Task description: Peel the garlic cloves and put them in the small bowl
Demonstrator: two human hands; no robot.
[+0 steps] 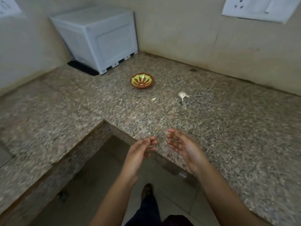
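Note:
A small orange bowl (142,80) with a green and brown pattern inside sits on the speckled granite counter (228,121), toward the back. To its right lies a whitish piece of garlic (182,95) with papery skin. A tiny pale scrap (153,99) lies between bowl and garlic, nearer the front. My left hand (140,152) and my right hand (182,145) hover close together above the counter's front edge, palms facing each other, fingers relaxed, holding nothing. Both are well short of the garlic and the bowl.
A white plastic box (101,38) stands in the back left corner on a black mat (81,68). The counter is L-shaped, with the floor (104,168) and my feet below the cut-out. A wall socket plate (260,8) is at upper right.

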